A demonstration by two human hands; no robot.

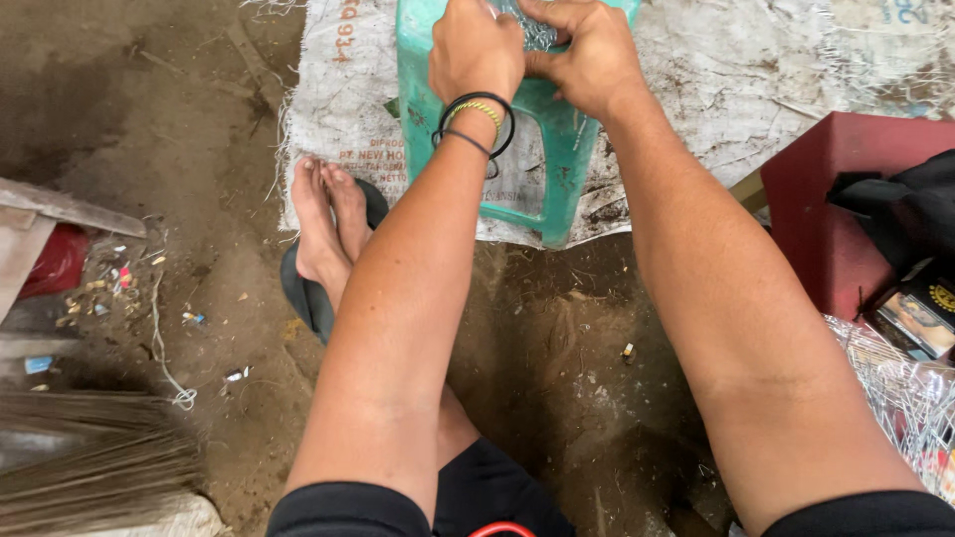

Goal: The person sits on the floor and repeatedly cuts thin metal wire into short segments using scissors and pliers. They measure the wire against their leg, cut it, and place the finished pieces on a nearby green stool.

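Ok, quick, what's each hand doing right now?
Left hand: closed on the wire mesh, atop the green stool.
Right hand: closed on the same mesh.

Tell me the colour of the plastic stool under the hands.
The plastic stool is teal green, seen best in the head view.

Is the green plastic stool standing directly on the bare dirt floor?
No, the green plastic stool stands on a white woven sack spread over the dirt floor.

Silvery wire tangle (535,30) atop stool
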